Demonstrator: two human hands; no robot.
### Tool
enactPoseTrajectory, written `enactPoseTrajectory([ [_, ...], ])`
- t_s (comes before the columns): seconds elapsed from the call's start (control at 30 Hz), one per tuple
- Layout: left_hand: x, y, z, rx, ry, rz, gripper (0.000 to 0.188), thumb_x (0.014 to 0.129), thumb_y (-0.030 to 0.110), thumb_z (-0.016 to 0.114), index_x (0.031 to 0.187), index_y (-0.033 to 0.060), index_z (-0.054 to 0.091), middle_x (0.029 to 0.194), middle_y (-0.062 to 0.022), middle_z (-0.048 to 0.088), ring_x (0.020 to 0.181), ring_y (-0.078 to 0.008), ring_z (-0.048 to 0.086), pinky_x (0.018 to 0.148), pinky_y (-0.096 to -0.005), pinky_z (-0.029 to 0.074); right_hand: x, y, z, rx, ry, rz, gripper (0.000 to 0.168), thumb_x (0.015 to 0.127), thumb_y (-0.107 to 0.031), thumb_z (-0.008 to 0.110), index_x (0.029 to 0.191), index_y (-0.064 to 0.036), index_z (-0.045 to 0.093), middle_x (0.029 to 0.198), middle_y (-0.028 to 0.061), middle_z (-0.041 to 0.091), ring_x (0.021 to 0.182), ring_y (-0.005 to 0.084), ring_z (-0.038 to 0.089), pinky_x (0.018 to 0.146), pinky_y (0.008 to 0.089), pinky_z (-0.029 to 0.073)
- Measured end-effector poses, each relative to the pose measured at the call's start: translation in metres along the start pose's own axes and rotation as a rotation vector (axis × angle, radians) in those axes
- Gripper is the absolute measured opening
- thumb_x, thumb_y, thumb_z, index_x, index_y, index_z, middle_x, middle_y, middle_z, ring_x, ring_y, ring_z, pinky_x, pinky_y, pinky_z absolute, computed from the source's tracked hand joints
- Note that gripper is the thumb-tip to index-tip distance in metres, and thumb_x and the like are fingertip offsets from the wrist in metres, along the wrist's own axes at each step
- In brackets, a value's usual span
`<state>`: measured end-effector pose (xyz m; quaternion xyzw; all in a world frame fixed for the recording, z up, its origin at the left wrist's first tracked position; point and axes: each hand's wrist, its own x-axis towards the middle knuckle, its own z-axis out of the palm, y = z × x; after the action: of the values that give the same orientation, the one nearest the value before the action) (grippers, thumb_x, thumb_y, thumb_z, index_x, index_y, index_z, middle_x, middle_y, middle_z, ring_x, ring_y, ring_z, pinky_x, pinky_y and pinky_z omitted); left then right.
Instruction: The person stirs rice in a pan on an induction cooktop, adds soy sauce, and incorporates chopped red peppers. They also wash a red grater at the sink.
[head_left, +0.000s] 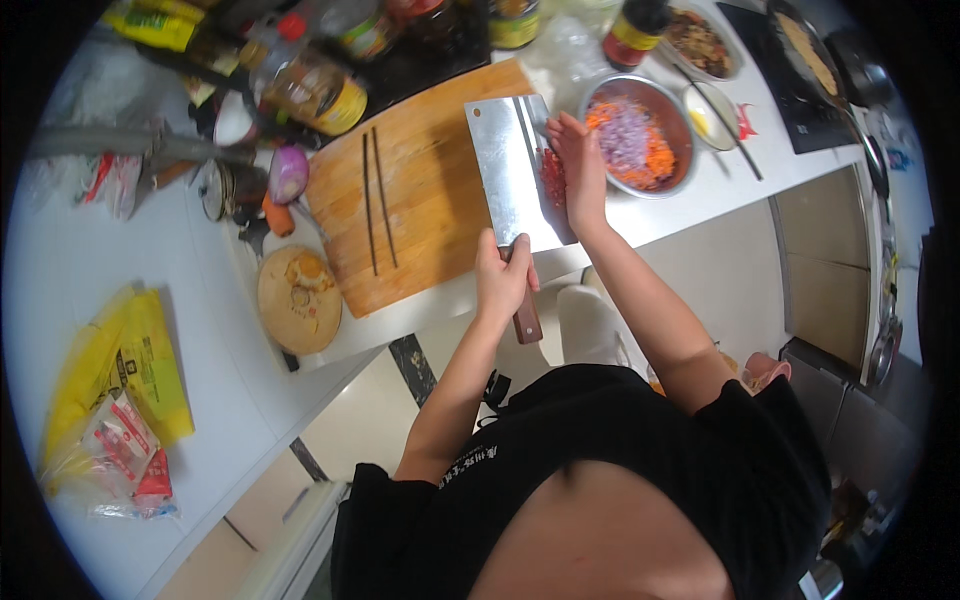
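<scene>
My left hand (504, 279) grips the wooden handle of a broad metal cleaver (506, 169), its blade over the right part of a wooden cutting board (427, 172). Finely chopped red pieces (553, 178) lie along the blade's right side, beside my right hand (583, 169). That hand is raised with fingers extended and holds nothing; whether it touches the pieces is unclear. Just right of it stands a metal bowl (686, 161) of chopped orange and pale purple vegetables. Two dark chopsticks (380, 199) lie on the board.
Left of the board are a cut purple onion (288, 175), a carrot piece (278, 216) and a round wooden board (289, 330) with scraps. Bottles (315, 94) stand behind. At right are a glass bowl (712, 116), a food container (697, 41) and a pan (804, 52) on a cooktop.
</scene>
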<state>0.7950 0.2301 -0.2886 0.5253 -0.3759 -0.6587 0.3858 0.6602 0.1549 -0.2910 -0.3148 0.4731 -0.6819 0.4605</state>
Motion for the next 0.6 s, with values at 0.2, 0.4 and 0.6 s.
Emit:
enactPoseTrajectory([
  [0.2,-0.015,0.044,0.113,-0.131,-0.224,-0.043,0.022,0.09,0.013,0.054,0.086,0.0077,0.033,0.056,-0.0034,0.048,0.04,-0.0108,0.047,0.036,-0.027,0.039,0.017,-0.11,-0.095,0.009,-0.05,-0.139,0.076,0.092,-0.061,0.014,0.137,-0.002,0.033,0.131,0.0127,0.045,0.127,0.0232,0.037,0.11,0.038,0.021],
  [0.4,-0.026,0.048,0.271,-0.159,-0.452,-0.145,0.017,0.09,0.016,0.054,0.09,0.0092,0.038,0.065,-0.0038,0.05,0.043,-0.0106,0.047,0.039,-0.0261,0.04,0.022,-0.217,-0.253,-0.21,-0.111,-0.298,0.079,0.091,-0.064,0.02,0.144,-0.004,0.021,0.142,0.0121,0.034,0.135,0.0245,0.026,0.111,0.0371,0.016],
  [0.6,-0.025,0.054,0.414,-0.177,-0.571,-0.165,0.018,0.088,0.018,0.055,0.091,0.0081,0.041,0.066,-0.0035,0.049,0.048,-0.0106,0.049,0.042,-0.0247,0.042,0.054,-0.293,-0.387,-0.417,0.158,-0.55,0.073,0.094,-0.058,0.022,0.145,-0.006,0.017,0.145,0.0116,0.03,0.135,0.023,0.023,0.111,0.0354,0.013],
])
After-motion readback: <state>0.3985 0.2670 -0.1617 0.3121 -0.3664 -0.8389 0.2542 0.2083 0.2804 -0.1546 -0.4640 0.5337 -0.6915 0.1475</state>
